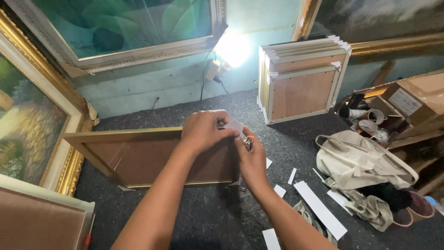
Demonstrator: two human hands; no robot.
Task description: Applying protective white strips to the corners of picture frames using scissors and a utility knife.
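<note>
Both hands meet above the top right corner of a frame (152, 157) that stands face-away on the dark felt floor (203, 217).

Left hand (202, 131): fingers curled together, clamped on a small white paper slip (234, 125) at the fingertips. The slip is flat, stiff-looking and roughly rectangular.

Right hand (252, 159): just right of and below the left, touching it at the fingertips. Its grip is closed around a small dark metallic tool (249, 143); the kind of tool cannot be told.

Frame: wide rectangle, smooth brown board backing, gilt edge. It lies directly under and left of both hands.

Right of the right hand, white paper strips (319, 208) lie scattered flat on the felt; shapes run from short offcuts to one long band. Further right is a crumpled beige cloth bag (356, 162) with loop handles.

Beyond the hands, up and right, a stack of canvases (300, 78) leans against the pale green wall, showing white fabric edges and brown board backs. At far right sits a brown cardboard box (416, 97) carrying a pale rectangular label on its side, with paper rolls (365, 115) beside it.

Left of the hands, an ornate gilt-framed painting (27, 120) stands upright.
</note>
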